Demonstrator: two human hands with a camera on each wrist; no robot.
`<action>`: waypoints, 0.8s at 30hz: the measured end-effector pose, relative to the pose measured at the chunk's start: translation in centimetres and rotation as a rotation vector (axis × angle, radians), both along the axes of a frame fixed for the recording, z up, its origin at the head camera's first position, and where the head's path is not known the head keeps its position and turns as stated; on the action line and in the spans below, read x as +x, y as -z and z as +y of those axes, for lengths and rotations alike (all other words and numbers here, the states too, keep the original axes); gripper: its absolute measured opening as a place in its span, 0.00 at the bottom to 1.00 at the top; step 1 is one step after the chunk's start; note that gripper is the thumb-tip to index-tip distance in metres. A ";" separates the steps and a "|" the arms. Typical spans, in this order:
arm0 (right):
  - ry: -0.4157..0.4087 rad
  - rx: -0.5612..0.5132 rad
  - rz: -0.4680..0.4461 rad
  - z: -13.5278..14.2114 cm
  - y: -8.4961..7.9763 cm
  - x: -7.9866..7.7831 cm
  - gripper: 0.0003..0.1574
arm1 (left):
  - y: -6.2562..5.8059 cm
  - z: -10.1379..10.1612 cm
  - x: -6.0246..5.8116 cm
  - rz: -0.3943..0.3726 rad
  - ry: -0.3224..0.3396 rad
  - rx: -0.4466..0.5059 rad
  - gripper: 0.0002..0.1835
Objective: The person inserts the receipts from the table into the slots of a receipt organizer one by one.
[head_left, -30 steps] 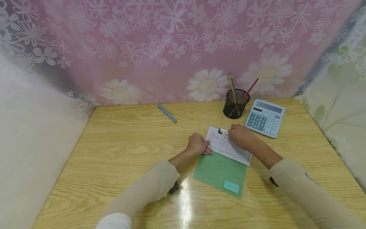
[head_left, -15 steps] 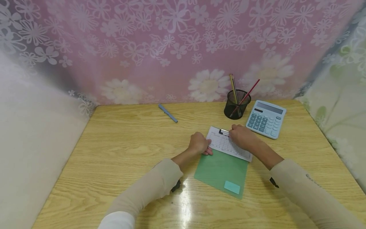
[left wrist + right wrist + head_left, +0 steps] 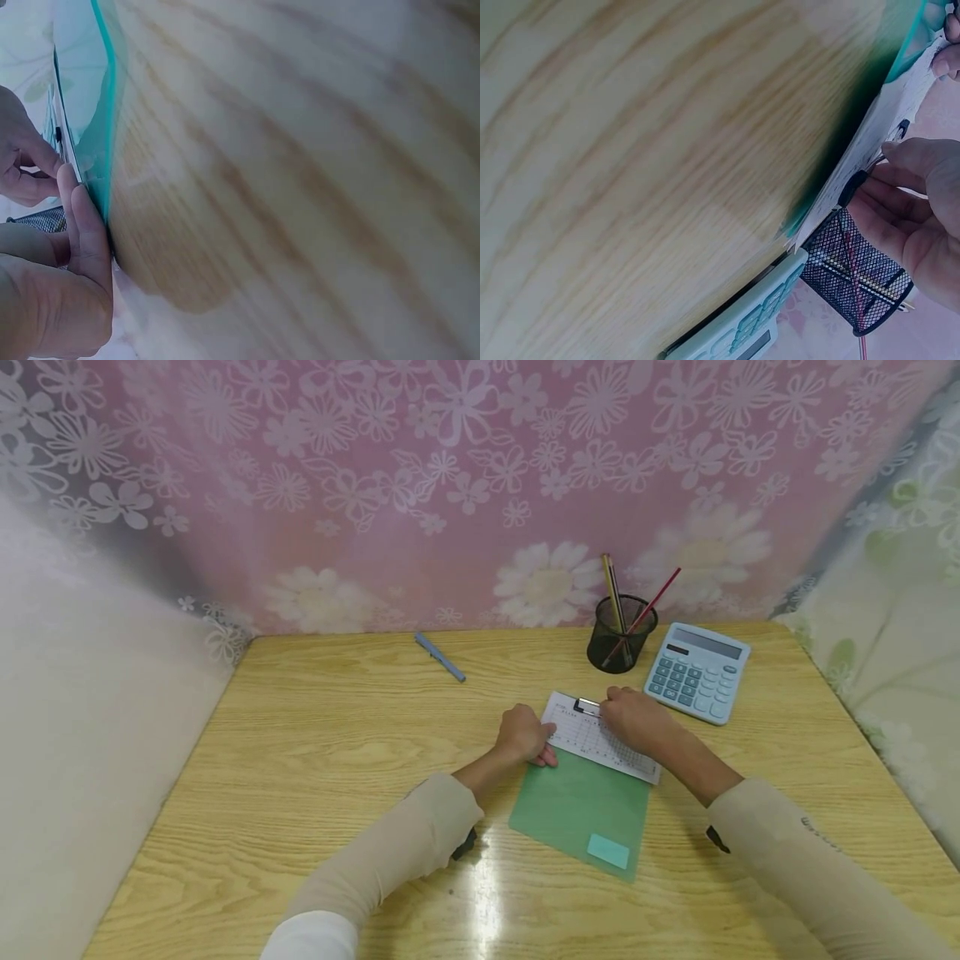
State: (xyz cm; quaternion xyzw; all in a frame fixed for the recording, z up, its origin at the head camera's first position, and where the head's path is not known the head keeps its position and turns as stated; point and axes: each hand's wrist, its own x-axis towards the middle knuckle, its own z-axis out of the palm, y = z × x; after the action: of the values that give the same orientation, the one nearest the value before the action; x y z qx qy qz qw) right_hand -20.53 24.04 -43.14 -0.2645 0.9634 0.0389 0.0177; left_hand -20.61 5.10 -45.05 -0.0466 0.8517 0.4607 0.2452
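Observation:
A green clipboard [image 3: 573,802] lies at an angle on the table, with a small teal label [image 3: 608,851] near its lower edge. Printed white sheets [image 3: 573,733] cover its upper part, at a metal clip with black corners [image 3: 587,707]. My left hand [image 3: 522,735] holds the left edge of the sheets, thumb on top; the left wrist view shows its fingers extended beside the green edge [image 3: 110,82]. With curled fingers my right hand [image 3: 637,722] grips the clip, partly hiding it. Seen from the right wrist, thumb and fingertips [image 3: 892,150] meet at the clip.
Just behind the right hand stand a black mesh pen cup [image 3: 621,635] with several pencils and a light-blue calculator [image 3: 697,672]. A blue pen [image 3: 440,657] lies farther left. Floral fabric [image 3: 450,527] hangs along the table's back edge.
The lower edge of the sheets has shifted slightly up toward the clip since one second ago. Both hands stay at nearly the same spots; little differs over the last half second.

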 end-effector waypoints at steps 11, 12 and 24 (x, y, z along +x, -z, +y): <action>0.007 0.021 0.012 -0.1 0.2 0.1 0.07 | 0.2 0.0 -0.2 0.002 0.030 -0.021 0.18; 0.006 0.002 0.013 0.0 0.2 0.1 0.06 | 0.2 -0.1 -0.2 0.006 0.036 -0.027 0.17; 0.030 -0.223 -0.097 0.6 0.4 -1.2 0.10 | -0.6 -1.5 0.6 0.078 0.104 -0.114 0.14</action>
State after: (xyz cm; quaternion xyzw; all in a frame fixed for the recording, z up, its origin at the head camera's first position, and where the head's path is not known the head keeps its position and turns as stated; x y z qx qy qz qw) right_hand -21.70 24.66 -43.54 -0.2520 0.9637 -0.0815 0.0352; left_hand -19.99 3.64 -44.44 0.0017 0.8867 0.3999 0.2322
